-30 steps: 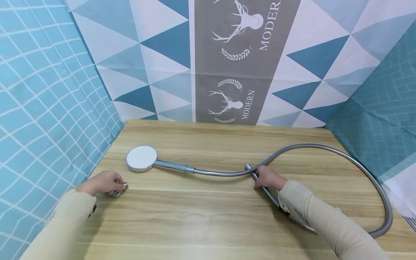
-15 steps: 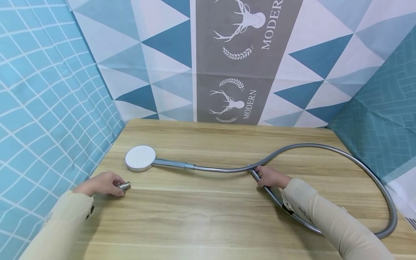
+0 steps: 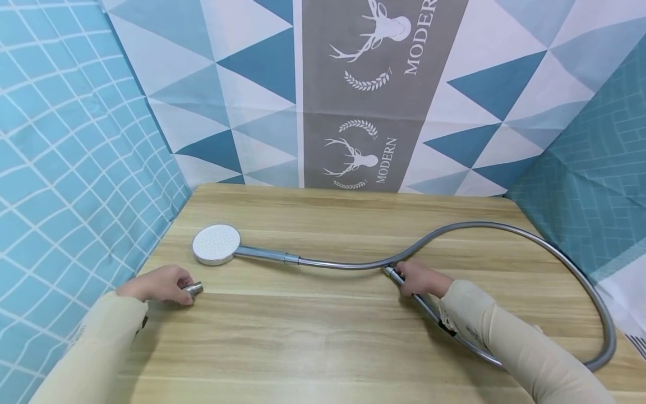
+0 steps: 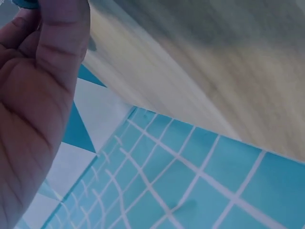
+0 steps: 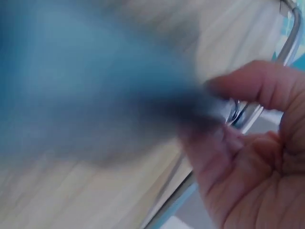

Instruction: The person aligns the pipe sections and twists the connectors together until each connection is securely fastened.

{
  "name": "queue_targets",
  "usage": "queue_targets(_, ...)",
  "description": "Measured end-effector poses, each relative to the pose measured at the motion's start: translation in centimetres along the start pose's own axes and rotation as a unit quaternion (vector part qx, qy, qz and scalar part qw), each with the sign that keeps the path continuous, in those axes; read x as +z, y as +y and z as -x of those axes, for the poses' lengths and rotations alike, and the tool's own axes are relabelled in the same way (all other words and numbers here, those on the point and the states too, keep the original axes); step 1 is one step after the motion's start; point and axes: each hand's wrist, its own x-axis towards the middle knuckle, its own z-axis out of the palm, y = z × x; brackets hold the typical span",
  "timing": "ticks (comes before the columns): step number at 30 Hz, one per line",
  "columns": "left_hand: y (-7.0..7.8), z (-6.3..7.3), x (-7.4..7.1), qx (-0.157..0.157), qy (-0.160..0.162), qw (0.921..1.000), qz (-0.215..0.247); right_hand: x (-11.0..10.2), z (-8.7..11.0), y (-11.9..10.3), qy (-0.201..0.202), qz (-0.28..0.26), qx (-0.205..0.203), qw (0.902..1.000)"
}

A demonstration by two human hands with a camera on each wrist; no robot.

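My left hand (image 3: 164,285) pinches a small chrome fitting (image 3: 194,289) at the left of the table; its outer end points right and most of it is hidden by the fingers. In the left wrist view only the palm and thumb (image 4: 62,52) show well. My right hand (image 3: 423,279) grips the chrome end piece (image 3: 391,273) of a shower hose (image 3: 504,225), right beside where the hose crosses. That piece is a close blur at the fingertips in the right wrist view. A hand shower (image 3: 216,244) with a white round face lies between the hands, joined to the hose's other end.
The hose loops widely across the right side of the wooden table (image 3: 303,336) and back under my right forearm. A tiled blue cloth (image 3: 75,168) borders the left, a patterned cloth (image 3: 262,134) the back, and a teal cloth (image 3: 595,168) the right.
My left hand has turned the chrome fitting so one end points right. The right hand has slid slightly rightward and down with the hose end, which now lies just below the crossing hose.
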Motion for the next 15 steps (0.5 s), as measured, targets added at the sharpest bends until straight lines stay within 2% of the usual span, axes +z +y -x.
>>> queue_targets(5,0.6,-0.5,-0.2,-0.001,-0.003,0.9994,-0.034,0.2,0.4,-0.3,0.0,0.028,-0.002,0.9996)
queue_targets(11,0.9,-0.8,-0.4,-0.002,-0.006,0.9984,-0.057,-0.2,1.1,-0.3,-0.069,-0.032,-0.022,0.9968)
queue_targets(15,1.3,-0.8,-0.4,0.02,0.002,0.9985,-0.051,-0.5,1.8,-0.3,-0.097,-0.054,-0.035,0.9932)
